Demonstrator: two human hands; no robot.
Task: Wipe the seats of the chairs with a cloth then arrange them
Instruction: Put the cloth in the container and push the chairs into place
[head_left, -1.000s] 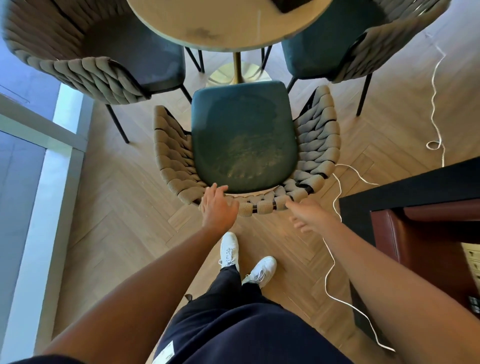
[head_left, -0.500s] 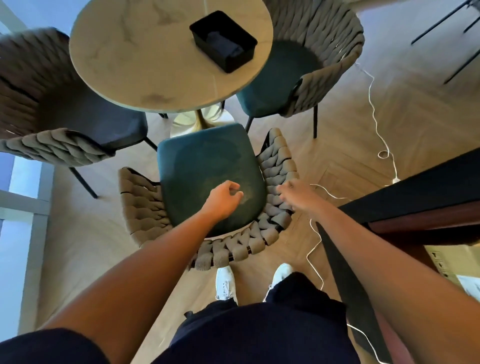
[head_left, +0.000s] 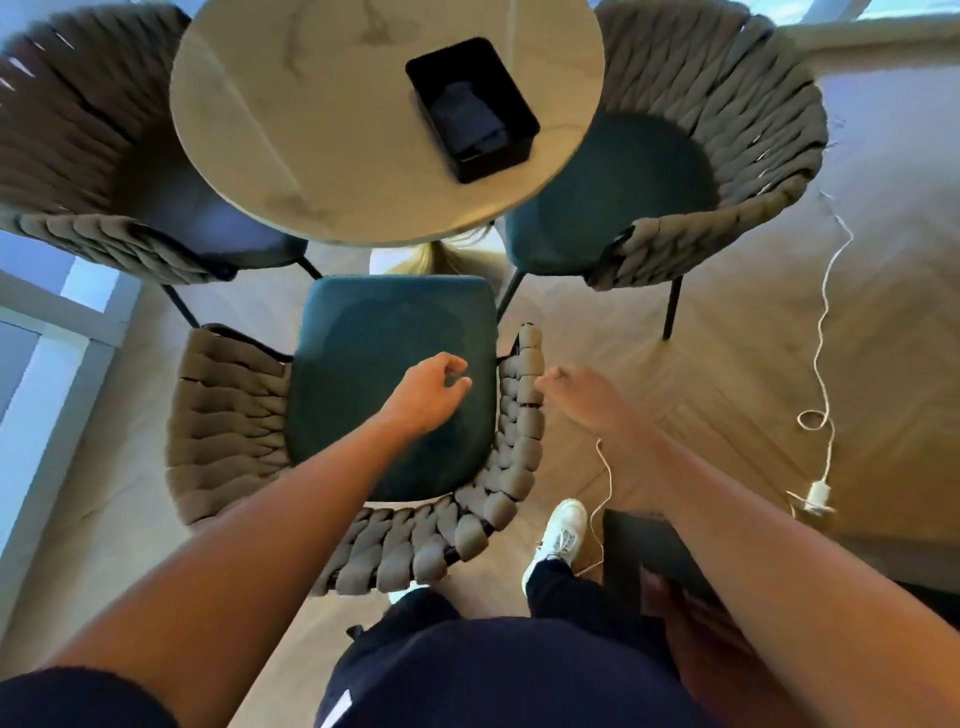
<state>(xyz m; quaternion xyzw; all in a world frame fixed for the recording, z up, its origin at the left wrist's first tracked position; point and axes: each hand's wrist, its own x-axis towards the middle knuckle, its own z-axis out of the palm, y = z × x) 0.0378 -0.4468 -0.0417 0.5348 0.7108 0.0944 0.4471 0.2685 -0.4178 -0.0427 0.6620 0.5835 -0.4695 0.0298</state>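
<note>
The near chair (head_left: 228, 415) has a woven taupe back and a dark green seat (head_left: 374, 338), whose front edge faces the round marble table (head_left: 311, 130). My left hand (head_left: 431, 389) hovers over the right part of that seat, fingers loosely curled, holding nothing. My right hand (head_left: 576, 397) is blurred, just right of the chair's woven side, and also empty. A dark folded cloth (head_left: 467, 124) lies in a black tray (head_left: 519, 150) on the table. Two more chairs, one left (head_left: 78, 156) and one right (head_left: 727, 130), stand at the table.
A white cable (head_left: 821, 338) with a plug runs over the wooden floor at right. A dark cabinet corner (head_left: 649, 545) stands close to my right leg. A window frame (head_left: 31, 364) lines the left side.
Both hands left the rear rim of the chair's back. My left hand moved forward over the seat, my right hand to the chair's right side. The view shifted toward the table.
</note>
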